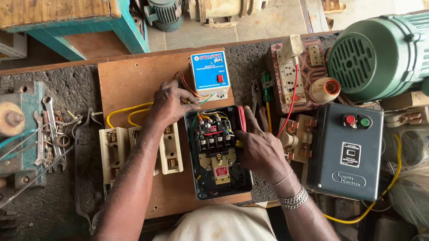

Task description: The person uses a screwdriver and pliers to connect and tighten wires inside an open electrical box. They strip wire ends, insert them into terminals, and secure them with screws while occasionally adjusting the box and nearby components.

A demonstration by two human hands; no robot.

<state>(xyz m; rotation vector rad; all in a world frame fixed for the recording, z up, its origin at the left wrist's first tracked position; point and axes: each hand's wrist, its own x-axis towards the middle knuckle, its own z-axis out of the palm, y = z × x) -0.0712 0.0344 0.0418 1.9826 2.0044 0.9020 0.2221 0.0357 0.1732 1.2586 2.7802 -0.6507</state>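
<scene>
At the far left we see spanners (52,129) lying on the rough bench top (75,91), well apart from the work. On the wooden board (133,81), two cream fuse holders (114,152) sit just left of the open starter box (219,153). Our left hand (170,105) pinches the coloured wires (196,96) at the box's top left corner. Our right hand (259,150) rests on its right edge, fingers curled; whether they grip anything we cannot tell. The dark cover (345,151) crowds the right side.

Both hands (173,105) (259,150) on open starter box (218,156)
</scene>
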